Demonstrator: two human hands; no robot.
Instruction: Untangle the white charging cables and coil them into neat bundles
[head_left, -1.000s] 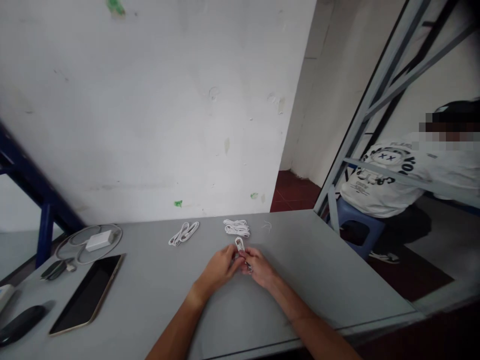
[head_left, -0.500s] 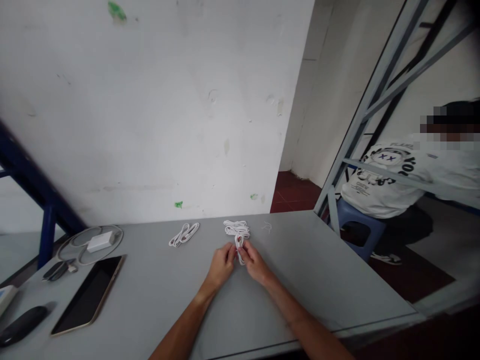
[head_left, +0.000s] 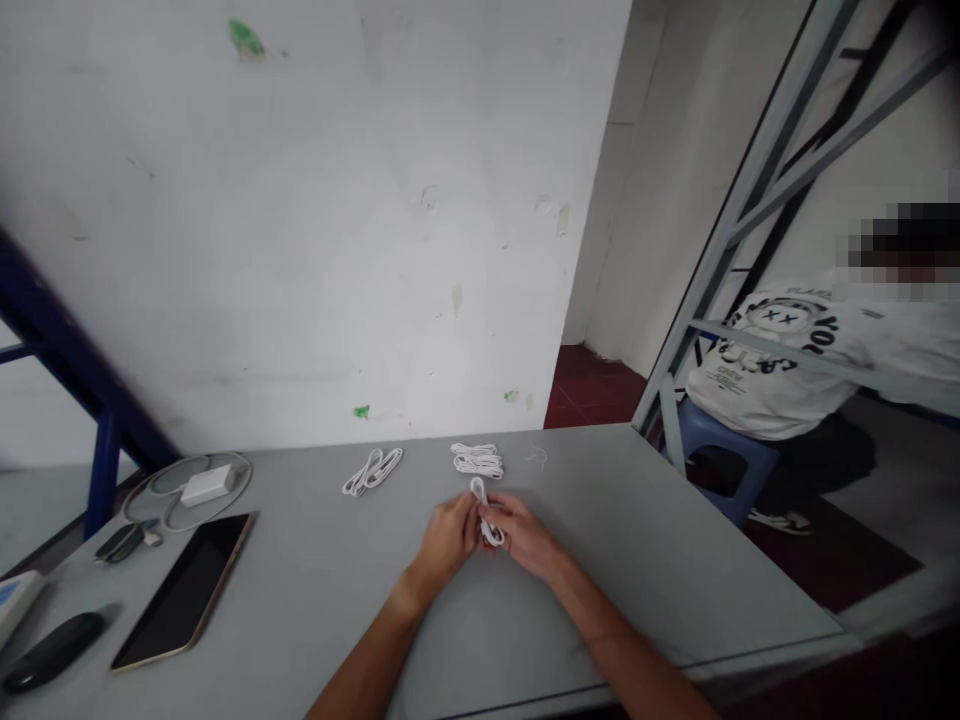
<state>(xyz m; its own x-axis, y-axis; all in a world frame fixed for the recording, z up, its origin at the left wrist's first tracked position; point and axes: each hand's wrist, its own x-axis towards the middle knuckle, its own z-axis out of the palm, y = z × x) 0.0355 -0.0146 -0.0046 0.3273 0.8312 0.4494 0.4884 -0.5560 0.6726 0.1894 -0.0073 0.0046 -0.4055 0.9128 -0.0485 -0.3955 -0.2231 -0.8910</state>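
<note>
Between my two hands is a folded white cable (head_left: pixel 491 532), its loop standing up above my fingers. My left hand (head_left: pixel 448 535) pinches it from the left, with the fingertips partly hidden behind the bundle. From the right, my right hand (head_left: pixel 521 533) grips the same cable, thumb across its front. Just beyond my hands lie bundled white cables (head_left: pixel 478 460) on the grey table. Farther left rests another looped white cable (head_left: pixel 373 471). A few thin white ties or threads (head_left: pixel 537 457) lie to the right of the bundles.
On the table's left are a white power adapter (head_left: pixel 208 485) with its coiled cord, a small dark device (head_left: pixel 120 541), a tablet (head_left: pixel 184 592) and a black mouse (head_left: pixel 54 652). A wall stands behind. Beyond the metal frame at right, a person sits on a blue stool (head_left: pixel 731 455).
Both hands have drawn slightly nearer to me with the cable, which now tilts, its lower end swung to the right. My right hand has shifted a little rightward. The view has moved slightly.
</note>
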